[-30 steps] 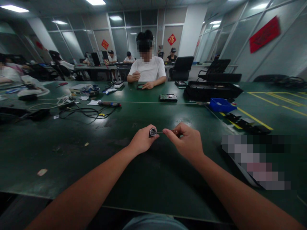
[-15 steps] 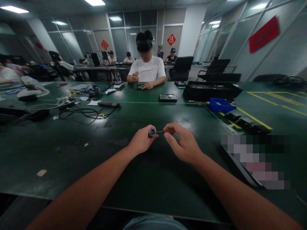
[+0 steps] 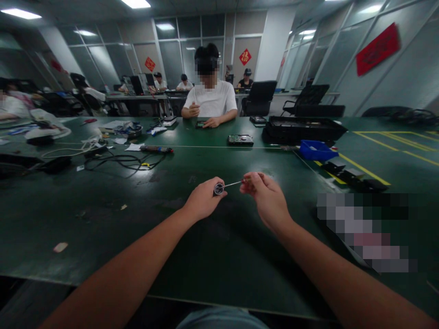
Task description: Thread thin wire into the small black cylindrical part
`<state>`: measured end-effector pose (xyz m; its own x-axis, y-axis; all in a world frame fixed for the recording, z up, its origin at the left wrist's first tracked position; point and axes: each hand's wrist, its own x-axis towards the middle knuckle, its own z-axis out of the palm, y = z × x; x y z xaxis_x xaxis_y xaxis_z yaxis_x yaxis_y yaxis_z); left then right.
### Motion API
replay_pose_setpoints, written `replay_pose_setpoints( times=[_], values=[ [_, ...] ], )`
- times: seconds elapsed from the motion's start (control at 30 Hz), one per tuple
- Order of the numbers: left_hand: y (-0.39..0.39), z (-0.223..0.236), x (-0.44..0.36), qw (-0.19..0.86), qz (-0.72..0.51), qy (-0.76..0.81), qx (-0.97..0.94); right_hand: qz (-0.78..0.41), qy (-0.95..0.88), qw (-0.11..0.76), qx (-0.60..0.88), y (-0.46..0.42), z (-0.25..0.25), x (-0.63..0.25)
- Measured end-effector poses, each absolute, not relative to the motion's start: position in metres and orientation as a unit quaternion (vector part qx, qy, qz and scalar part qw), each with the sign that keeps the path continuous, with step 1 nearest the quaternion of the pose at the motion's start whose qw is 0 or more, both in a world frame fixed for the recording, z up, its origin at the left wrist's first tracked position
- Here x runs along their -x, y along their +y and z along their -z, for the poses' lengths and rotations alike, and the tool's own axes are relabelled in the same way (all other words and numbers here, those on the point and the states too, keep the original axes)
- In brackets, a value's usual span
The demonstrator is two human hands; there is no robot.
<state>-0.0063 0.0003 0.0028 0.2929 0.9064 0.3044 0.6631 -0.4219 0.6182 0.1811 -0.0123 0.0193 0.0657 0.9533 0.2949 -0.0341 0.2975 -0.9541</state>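
Note:
My left hand (image 3: 203, 199) is closed around a small dark cylinder (image 3: 218, 188), whose round end with a silvery rim faces me. A thin screwdriver (image 3: 233, 184) with a metal shaft and a reddish handle end reaches from that round face to my right hand (image 3: 269, 196). The fingers of the right hand pinch its handle, which they mostly hide. Whether the tip sits inside the cylinder or only touches its face cannot be made out. Both hands are held above the green table (image 3: 219, 256), a short gap apart.
Beyond my hands lies a hard drive (image 3: 240, 139) with a circuit board. A black case (image 3: 303, 130) and a blue tray (image 3: 317, 150) stand at the right. To the left are a corded electric screwdriver (image 3: 157, 149) and tangled cables. A co-worker (image 3: 211, 98) sits opposite.
My right hand has moved slightly right and up, and its fingers have closed more around the handle. More of the shaft shows, now slanting upward. The left hand has barely moved.

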Motion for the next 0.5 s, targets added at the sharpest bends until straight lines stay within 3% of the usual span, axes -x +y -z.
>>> replay_pose_setpoints(
  times=[0.1,0.2,0.33,0.5],
  values=[
    [0.000,-0.004,0.006,0.201,-0.303,0.506,-0.782,-0.451,-0.500,0.600,0.431,-0.005,-0.017,-0.185],
    [-0.001,-0.003,0.006,0.216,-0.300,0.504,-0.780,-0.396,-0.524,0.618,0.432,-0.008,-0.018,-0.186],
    [-0.003,-0.003,0.004,0.218,-0.307,0.503,-0.778,-0.299,-0.609,0.577,0.455,-0.020,-0.026,-0.183],
    [-0.003,-0.003,0.004,0.218,-0.311,0.501,-0.778,-0.263,-0.647,0.554,0.453,-0.028,-0.032,-0.180]
  ],
)
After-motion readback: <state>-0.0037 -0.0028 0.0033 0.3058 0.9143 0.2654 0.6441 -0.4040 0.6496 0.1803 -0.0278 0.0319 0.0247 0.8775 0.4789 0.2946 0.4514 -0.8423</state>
